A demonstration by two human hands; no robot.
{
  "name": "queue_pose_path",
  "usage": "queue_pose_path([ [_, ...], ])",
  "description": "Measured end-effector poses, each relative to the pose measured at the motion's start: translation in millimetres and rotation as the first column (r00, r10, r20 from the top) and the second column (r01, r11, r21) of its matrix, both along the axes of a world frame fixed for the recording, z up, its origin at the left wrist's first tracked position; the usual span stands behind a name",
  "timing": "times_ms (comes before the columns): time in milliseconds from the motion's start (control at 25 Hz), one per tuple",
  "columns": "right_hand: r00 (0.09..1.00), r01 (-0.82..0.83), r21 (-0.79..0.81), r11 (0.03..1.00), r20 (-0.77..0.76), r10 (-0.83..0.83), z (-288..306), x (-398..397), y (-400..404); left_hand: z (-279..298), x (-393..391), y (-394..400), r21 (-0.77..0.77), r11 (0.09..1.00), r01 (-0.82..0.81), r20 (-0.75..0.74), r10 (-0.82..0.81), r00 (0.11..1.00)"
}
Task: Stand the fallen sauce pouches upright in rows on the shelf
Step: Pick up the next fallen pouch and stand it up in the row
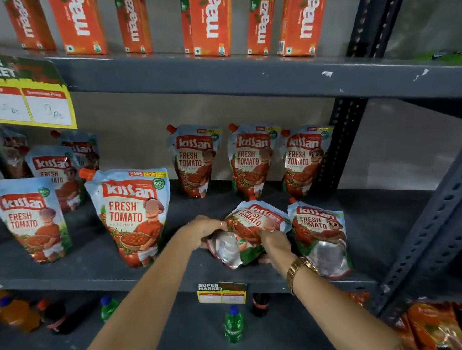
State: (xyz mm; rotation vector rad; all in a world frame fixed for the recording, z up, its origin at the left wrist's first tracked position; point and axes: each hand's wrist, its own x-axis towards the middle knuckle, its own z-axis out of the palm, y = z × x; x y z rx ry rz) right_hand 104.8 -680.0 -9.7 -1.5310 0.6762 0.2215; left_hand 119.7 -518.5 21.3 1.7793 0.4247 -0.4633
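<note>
Both hands hold one tilted ketchup pouch (251, 222) near the front of the grey middle shelf (94, 274). My left hand (203, 228) grips its left side and my right hand (274, 243) presses its lower right, its silver base facing me. Right beside it another pouch (320, 231) leans back, base forward. Three pouches stand upright along the back, among them a middle pouch (250, 159). A big upright pouch (133, 214) and another upright pouch (30, 219) stand front left, with more behind them.
Orange juice cartons (211, 20) line the shelf above. A yellow price card (25, 104) hangs at the upper left and a small price tag (221, 293) clips to the shelf edge. Green and dark bottles (233, 325) sit on the shelf below. A perforated upright post (433, 229) stands at right.
</note>
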Motion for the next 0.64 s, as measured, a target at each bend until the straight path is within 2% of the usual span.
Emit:
queue_pose_path([
  [120,0.999,-0.048,-0.077,0.996,0.020,0.049,-6,3,-3,2,-8,10,-0.041,0.991,0.127,-0.187,-0.133,0.973],
  [240,0.997,-0.052,-0.069,0.996,0.051,0.056,-8,1,-1,1,-15,10,-0.124,0.983,0.132,-0.224,-0.158,0.962],
  [320,0.996,-0.037,-0.054,0.998,0.077,0.041,-7,-1,1,-3,-19,7,-0.109,0.990,0.086,-0.164,-0.103,0.981],
  [400,0.991,0.007,0.002,1.000,0.132,-0.007,-6,-5,4,-8,-25,0,-0.094,0.994,-0.051,-0.054,0.046,0.997],
  [480,0.976,0.058,0.052,0.997,0.207,-0.068,-3,-12,10,-12,-32,-6,-0.157,0.966,-0.204,0.045,0.213,0.976],
  [640,0.907,0.125,-0.054,0.991,0.410,-0.092,14,-25,20,0,-44,-7,-0.244,0.935,-0.257,0.226,0.312,0.923],
])
